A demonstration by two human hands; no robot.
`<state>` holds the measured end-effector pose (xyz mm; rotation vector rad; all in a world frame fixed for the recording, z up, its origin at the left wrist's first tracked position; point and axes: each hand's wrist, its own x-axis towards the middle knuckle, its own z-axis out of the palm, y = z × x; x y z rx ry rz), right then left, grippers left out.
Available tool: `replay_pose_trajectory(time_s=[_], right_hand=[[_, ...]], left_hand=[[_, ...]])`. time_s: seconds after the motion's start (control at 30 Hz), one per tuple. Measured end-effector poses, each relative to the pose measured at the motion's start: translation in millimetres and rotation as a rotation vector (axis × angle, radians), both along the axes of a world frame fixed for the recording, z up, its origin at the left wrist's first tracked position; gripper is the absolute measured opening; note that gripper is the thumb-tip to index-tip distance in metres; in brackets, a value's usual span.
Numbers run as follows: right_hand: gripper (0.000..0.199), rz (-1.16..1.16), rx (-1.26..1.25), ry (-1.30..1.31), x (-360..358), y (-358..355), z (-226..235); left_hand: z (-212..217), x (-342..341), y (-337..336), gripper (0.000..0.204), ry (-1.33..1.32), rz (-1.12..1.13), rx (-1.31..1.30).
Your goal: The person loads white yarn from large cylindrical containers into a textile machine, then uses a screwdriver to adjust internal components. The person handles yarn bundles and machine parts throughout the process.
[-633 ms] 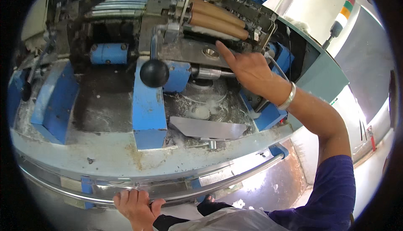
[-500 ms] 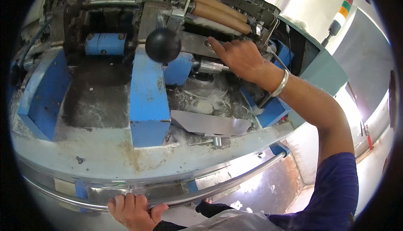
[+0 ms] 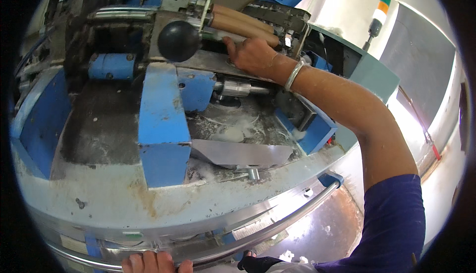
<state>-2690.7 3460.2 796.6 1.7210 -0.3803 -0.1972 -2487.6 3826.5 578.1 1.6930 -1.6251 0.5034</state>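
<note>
My left hand (image 3: 154, 262) is closed over the long metal rail (image 3: 277, 222) along the machine's front; only its fingers show. My right hand (image 3: 252, 57), a silver bangle on its wrist, reaches over a flat metal plate (image 3: 206, 60) below brown rollers (image 3: 243, 25). One digit points up toward the rollers. The other fingers curl under, and whatever they may hold is hidden. Left of that hand is a round black knob (image 3: 179, 41). Nearer me lie a bright metal shaft (image 3: 235, 88) and white fluff (image 3: 230, 133).
Blue upright blocks (image 3: 164, 109) divide the machine bed. An angled metal sheet (image 3: 243, 152) stands near its front edge (image 3: 109, 198). A loose bolt (image 3: 80, 203) sits on that edge. At the right are a grey-green panel (image 3: 374, 77) and a striped signal light (image 3: 382, 7).
My right hand has moved off the plate's round fitting, closer to the brown rollers. My left hand stays on the rail. The whole view has shifted, and the left hand now sits lower in it.
</note>
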Motion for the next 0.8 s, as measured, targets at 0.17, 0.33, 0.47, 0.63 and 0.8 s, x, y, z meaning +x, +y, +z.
replay_pose_trajectory(time_s=[0.17, 0.33, 0.47, 0.63, 0.8], right_hand=[[0.051, 0.047, -0.030, 0.007, -13.7, -5.6, -1.6], [0.051, 0.029, -0.022, -0.041, -23.5, -9.8, -3.2], [0.050, 0.023, 0.003, -0.066, -34.3, -9.4, -3.5], [0.052, -0.019, 0.004, -0.076, -46.1, -7.7, -3.4], [0.057, -0.116, 0.038, -0.130, -53.0, -6.1, -5.4]], left_hand=[[2.9, 0.9, 0.3, 0.045, -0.051, -0.018, 0.007], [3.5, 5.1, -0.2, 0.038, -0.120, -0.042, 0.003], [5.4, 9.1, 1.3, 0.033, -0.188, -0.042, 0.033], [5.9, 10.2, 0.9, 0.029, -0.160, -0.036, -0.008], [5.3, 12.1, -1.3, 0.027, -0.177, -0.051, -0.050]])
